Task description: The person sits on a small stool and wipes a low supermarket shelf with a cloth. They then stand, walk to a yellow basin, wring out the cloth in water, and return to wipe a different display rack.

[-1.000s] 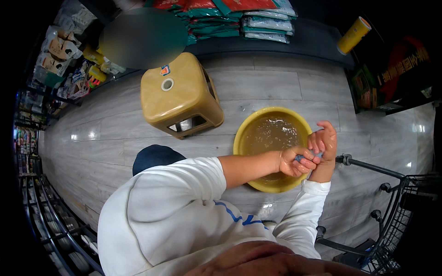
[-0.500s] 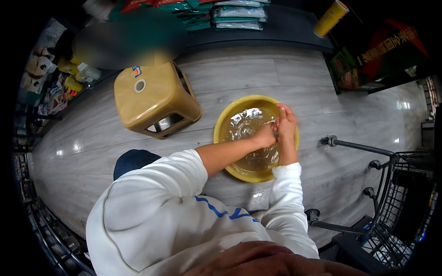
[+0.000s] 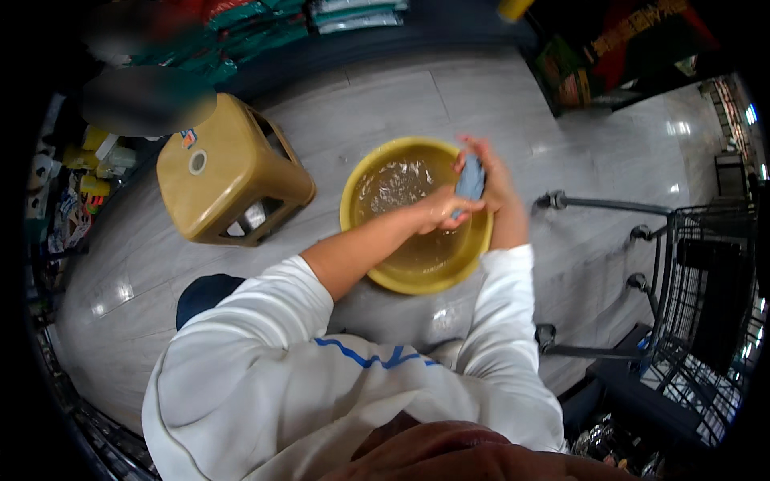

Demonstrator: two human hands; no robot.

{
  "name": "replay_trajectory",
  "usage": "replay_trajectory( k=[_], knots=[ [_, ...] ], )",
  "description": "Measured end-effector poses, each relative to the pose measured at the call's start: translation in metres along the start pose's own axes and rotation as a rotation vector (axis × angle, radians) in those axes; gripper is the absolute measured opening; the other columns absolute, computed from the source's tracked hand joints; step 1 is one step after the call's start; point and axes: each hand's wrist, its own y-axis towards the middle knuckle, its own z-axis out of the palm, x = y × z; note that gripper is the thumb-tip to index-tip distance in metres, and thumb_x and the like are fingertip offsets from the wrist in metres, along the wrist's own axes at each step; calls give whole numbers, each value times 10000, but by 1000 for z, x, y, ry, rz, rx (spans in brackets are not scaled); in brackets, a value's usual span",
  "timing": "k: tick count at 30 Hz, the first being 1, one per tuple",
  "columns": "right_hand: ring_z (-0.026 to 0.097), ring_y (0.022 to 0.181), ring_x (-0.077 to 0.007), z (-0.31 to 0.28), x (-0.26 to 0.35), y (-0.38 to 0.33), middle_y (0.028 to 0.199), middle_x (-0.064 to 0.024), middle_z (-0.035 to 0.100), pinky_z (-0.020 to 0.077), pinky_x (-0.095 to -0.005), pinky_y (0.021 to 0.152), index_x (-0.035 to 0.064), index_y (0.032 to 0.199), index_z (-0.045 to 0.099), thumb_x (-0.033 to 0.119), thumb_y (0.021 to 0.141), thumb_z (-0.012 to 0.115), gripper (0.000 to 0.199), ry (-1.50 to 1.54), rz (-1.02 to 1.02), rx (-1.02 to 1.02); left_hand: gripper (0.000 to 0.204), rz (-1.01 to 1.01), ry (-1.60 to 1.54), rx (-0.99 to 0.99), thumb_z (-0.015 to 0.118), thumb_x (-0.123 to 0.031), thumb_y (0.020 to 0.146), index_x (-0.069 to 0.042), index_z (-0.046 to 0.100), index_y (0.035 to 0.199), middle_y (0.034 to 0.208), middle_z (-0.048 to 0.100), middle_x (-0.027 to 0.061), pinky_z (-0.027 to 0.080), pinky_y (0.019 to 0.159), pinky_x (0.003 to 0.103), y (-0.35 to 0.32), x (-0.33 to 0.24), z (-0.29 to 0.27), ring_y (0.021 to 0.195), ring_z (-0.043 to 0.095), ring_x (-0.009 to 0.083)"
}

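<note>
A yellow basin (image 3: 361, 180) of water stands on the grey floor in front of me. Above its right side both my hands grip a small wet blue-grey cloth (image 3: 470, 179). My left hand (image 3: 439, 210) holds the cloth's lower end, with the forearm reaching across the basin. My right hand (image 3: 492, 175) closes around the cloth's upper end, just inside the basin's right rim. Both white sleeves are pushed up.
A tan plastic stool (image 3: 228, 180) stands left of the basin. A metal shopping cart (image 3: 690, 289) is close on the right, its wheels near my right arm. Shelves with packaged goods (image 3: 265, 24) line the far side and the left edge.
My hands moved from the basin's right edge to over the water, and the cloth is now held upright between them. The view has shifted, so basin and stool sit further left.
</note>
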Motion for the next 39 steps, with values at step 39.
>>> replay_trajectory(
  k=[39],
  knots=[
    [296,318,-95,66,24,-43,446,3,337,329,-271,356,-13,957,548,214,945,437,252,-389,-281,-339,259,166,367,-409,676,-104,663,-41,495,838,822,555,56,419,738,309,-23,-11,40,810,526,171]
  ],
)
